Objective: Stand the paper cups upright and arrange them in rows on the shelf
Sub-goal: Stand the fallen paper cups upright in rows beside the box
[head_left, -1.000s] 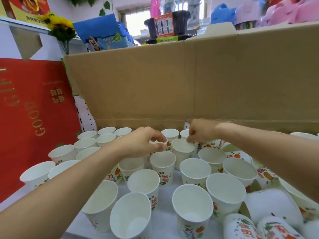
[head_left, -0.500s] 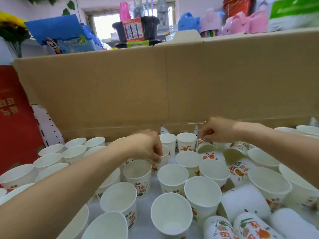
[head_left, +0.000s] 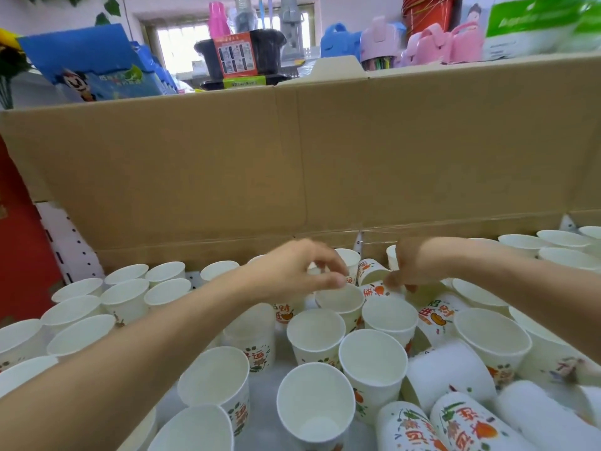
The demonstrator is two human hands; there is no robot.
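Many white paper cups with orange and green print crowd the white shelf [head_left: 267, 384]. Upright cups [head_left: 123, 296] form rows at the left, and more stand in the middle [head_left: 315, 332]. Several cups lie on their sides at the lower right [head_left: 437, 374]. My left hand [head_left: 292, 271] hovers with its fingers spread just over the rim of an upright cup [head_left: 340, 299]. To its right, my right hand [head_left: 414, 266] curls down with its fingertips pinching a tilted printed cup [head_left: 374, 281] near the back.
A tall cardboard wall [head_left: 292, 157] closes off the back of the shelf. A red box [head_left: 19, 255] and a white pegboard [head_left: 68, 242] stand at the left. More upright cups [head_left: 559, 242] sit at the far right.
The view has swung right. My left hand has opened and lifted off a cup's rim. My right hand has dropped onto the tilted cup.
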